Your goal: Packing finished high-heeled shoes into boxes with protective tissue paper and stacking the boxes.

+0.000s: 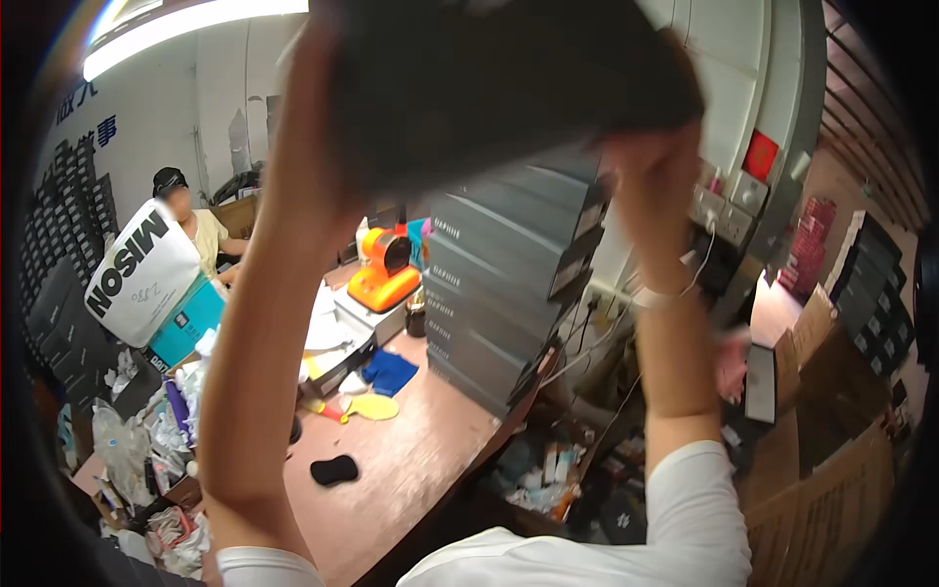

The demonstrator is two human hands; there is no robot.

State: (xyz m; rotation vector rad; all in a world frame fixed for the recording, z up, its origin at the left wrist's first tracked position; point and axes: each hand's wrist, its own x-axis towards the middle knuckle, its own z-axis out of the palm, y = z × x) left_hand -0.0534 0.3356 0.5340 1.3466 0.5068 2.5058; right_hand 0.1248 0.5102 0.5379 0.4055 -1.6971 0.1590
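Observation:
Both my arms are raised, and a dark grey shoe box (499, 98) is held up high between my hands, blurred by motion. My left hand (318, 127) presses along its left side, with most fingers hidden. At the lower right corner, my right hand (653, 157) has its fingers curled around the edge. Just below and beyond the box rises a tall stack of similar grey shoe boxes (489, 313), standing on the far right part of the table (421, 450). The held box hides the top of the stack.
An orange device (384, 269), a blue cloth (389, 372), a yellow sole-shaped piece (373, 407) and a black pad (334, 471) lie on the table. Another person (201, 230) sits beyond a white bag (147, 274). Wall sockets (719, 210) with cables are at right, cardboard boxes (822, 489) lower right.

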